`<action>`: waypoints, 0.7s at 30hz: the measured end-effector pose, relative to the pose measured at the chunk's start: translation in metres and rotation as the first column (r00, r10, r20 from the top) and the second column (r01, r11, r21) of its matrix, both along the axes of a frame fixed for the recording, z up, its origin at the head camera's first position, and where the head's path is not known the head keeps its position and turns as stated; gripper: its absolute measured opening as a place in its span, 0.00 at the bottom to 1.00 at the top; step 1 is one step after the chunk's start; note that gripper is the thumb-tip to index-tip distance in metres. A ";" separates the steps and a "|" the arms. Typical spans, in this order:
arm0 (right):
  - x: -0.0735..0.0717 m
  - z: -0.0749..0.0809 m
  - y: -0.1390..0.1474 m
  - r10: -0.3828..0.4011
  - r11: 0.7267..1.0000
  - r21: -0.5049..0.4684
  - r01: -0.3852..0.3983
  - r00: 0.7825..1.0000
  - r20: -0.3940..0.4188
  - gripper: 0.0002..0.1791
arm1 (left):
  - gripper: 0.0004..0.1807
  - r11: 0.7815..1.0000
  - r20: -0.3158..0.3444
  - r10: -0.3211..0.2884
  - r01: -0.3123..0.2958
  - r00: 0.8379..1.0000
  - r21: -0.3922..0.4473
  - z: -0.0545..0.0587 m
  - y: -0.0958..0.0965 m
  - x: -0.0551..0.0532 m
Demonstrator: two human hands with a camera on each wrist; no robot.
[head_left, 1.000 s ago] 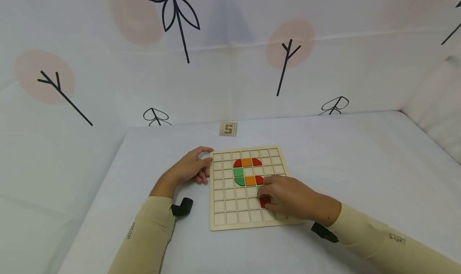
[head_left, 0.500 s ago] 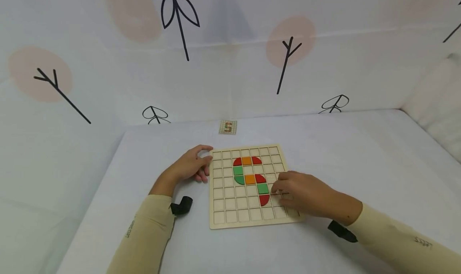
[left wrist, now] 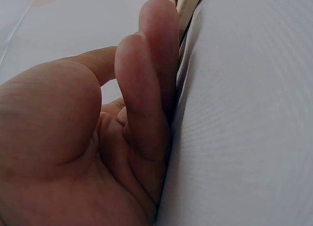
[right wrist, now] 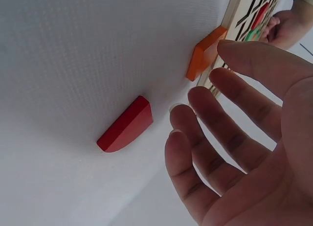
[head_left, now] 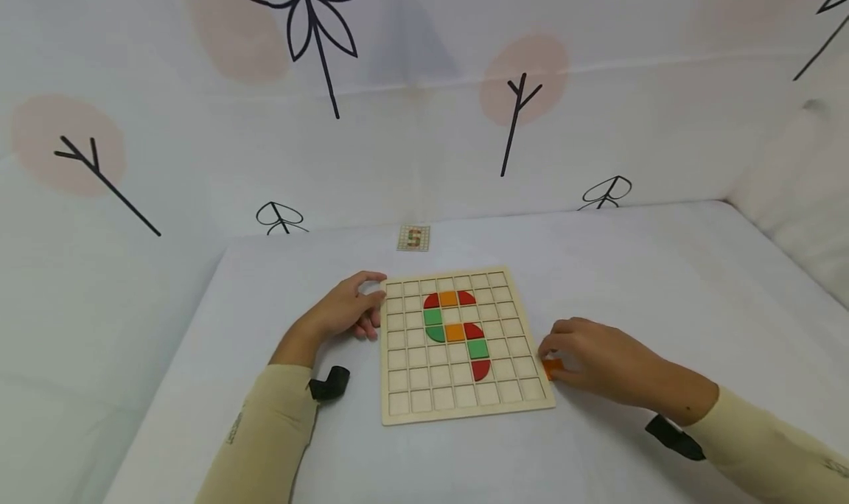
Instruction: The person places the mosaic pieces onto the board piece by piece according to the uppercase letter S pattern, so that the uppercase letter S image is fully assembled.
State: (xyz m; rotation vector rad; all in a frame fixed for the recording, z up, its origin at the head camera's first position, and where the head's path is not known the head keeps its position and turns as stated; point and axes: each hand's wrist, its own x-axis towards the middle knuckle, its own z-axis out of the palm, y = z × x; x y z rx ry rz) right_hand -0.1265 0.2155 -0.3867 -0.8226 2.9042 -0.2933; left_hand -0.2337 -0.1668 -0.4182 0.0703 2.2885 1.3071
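Note:
A square wooden grid board (head_left: 396,403) lies on the table. It bears red rounded pieces (head_left: 481,371), orange squares (head_left: 448,298) and green pieces (head_left: 477,349) in an S-like curve. My left hand (head_left: 341,312) rests at the board's left edge, with its index finger and thumb touching the upper corner area. Off the board's right edge, my right hand (head_left: 597,360) is at a loose orange square piece (right wrist: 208,54), thumb and index fingertips right beside it, the other fingers spread loosely. A red rounded piece (right wrist: 128,125) lies on the table under that hand, hidden in the head view.
Behind the board lies a small card (head_left: 414,238) printed with a grid and an S pattern. White cloth with plant drawings (head_left: 424,135) hangs at the back of the white-covered table (head_left: 663,283).
My right hand has left the red piece in the board's lower part and moved right, off the board, to the loose orange piece. The left hand has stayed at the board's edge.

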 end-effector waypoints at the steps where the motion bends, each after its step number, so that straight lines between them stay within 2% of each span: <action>1: 0.000 0.000 0.001 0.000 1.000 -0.002 0.000 1.000 0.003 0.13 | 0.25 1.000 -0.001 -0.003 0.003 1.000 0.001 0.000 0.000 0.000; 11: 0.004 -0.002 0.003 -0.020 1.000 -0.013 0.020 1.000 0.009 0.14 | 0.25 1.000 -0.001 -0.014 0.014 1.000 0.026 -0.001 0.000 0.002; 21: 0.003 -0.003 0.005 -0.007 1.000 -0.030 0.007 1.000 0.008 0.14 | 0.24 1.000 -0.010 -0.004 0.004 1.000 0.007 -0.001 -0.001 0.000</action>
